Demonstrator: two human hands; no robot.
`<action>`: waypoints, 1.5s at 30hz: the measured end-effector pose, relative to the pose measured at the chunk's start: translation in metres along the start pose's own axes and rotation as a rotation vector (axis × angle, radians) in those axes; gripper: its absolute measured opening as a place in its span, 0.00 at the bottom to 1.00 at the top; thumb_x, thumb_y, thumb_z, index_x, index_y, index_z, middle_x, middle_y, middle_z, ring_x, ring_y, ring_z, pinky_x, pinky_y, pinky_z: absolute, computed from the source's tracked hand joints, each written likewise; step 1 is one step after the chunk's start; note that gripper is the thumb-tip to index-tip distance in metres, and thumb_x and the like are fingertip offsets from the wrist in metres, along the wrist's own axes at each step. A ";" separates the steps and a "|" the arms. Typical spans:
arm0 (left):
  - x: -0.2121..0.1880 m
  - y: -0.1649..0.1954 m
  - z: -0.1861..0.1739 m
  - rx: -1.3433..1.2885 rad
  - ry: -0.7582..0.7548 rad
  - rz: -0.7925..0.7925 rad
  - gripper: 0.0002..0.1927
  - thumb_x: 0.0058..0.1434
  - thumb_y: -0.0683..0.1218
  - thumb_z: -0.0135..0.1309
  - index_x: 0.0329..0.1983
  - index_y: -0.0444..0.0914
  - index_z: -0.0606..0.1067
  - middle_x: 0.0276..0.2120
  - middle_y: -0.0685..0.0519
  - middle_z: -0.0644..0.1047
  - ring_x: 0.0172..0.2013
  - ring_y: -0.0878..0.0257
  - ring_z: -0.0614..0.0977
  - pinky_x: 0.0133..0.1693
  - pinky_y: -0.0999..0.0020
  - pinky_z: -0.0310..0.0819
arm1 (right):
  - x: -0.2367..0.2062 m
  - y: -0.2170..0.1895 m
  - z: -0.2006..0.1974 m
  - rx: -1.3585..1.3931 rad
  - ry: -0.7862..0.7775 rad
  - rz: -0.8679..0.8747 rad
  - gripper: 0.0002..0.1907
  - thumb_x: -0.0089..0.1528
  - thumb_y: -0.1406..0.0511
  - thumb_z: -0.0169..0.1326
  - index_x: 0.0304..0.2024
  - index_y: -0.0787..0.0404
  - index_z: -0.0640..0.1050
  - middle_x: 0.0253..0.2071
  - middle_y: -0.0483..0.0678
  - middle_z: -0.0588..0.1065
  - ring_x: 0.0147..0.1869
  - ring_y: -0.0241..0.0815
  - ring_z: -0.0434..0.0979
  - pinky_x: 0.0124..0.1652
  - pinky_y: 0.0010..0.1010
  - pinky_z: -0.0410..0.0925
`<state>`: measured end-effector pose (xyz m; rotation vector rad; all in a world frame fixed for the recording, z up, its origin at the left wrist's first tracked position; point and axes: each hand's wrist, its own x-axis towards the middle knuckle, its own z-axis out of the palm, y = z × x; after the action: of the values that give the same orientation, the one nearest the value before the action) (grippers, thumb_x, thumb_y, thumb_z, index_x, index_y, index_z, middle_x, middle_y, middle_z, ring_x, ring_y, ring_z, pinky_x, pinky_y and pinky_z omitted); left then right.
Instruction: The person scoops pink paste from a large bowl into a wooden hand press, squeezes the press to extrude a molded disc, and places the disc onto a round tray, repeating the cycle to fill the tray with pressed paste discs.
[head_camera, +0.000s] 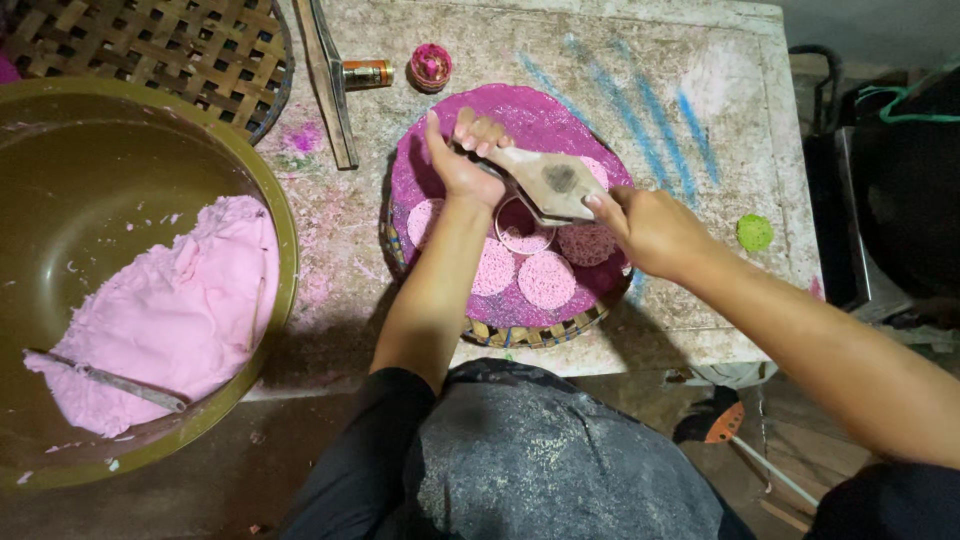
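Holding the wooden press (548, 180) mid-frame, your left hand (462, 160) and right hand (650, 228) grip its opposite ends closed above the pink-dusted tray (520, 110).

Both hands (560, 190) on wooden press (545, 180)

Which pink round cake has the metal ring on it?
The one in the middle of the purple tray, right under the wooden paddle both hands hold. The other discs lie bare around it, with no ring.

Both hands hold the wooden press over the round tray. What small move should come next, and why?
Probably lift the wooden press off the ring mould. Left hand and right hand hold it over a disc beside three finished pink discs on the woven tray.
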<state>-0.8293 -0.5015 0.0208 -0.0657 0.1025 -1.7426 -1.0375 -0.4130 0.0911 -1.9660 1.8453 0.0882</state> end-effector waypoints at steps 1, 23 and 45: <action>0.002 0.002 0.004 0.032 -0.011 0.012 0.27 0.67 0.68 0.39 0.20 0.47 0.60 0.16 0.62 0.57 0.19 0.65 0.60 0.34 0.63 0.63 | 0.001 -0.002 0.003 0.003 0.025 -0.008 0.31 0.69 0.46 0.40 0.44 0.66 0.80 0.29 0.66 0.78 0.39 0.67 0.79 0.43 0.54 0.69; -0.102 0.000 0.096 1.676 -0.377 -0.470 0.25 0.51 0.48 0.61 0.54 0.38 0.75 0.47 0.50 0.79 0.45 0.65 0.81 0.49 0.63 0.77 | -0.107 0.007 -0.087 0.027 0.161 -0.321 0.28 0.62 0.48 0.52 0.46 0.66 0.78 0.25 0.54 0.75 0.28 0.49 0.77 0.30 0.42 0.68; -0.457 0.306 0.115 2.381 -0.324 -0.530 0.07 0.62 0.47 0.54 0.40 0.42 0.79 0.31 0.49 0.83 0.33 0.57 0.85 0.39 0.61 0.78 | -0.196 -0.278 0.025 0.205 -0.541 -1.532 0.22 0.67 0.50 0.50 0.30 0.61 0.71 0.25 0.50 0.66 0.31 0.53 0.72 0.32 0.43 0.63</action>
<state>-0.4386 -0.1074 0.1089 1.4031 -2.2822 -1.2575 -0.7843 -0.2171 0.2104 -2.3130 -0.2023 -0.0458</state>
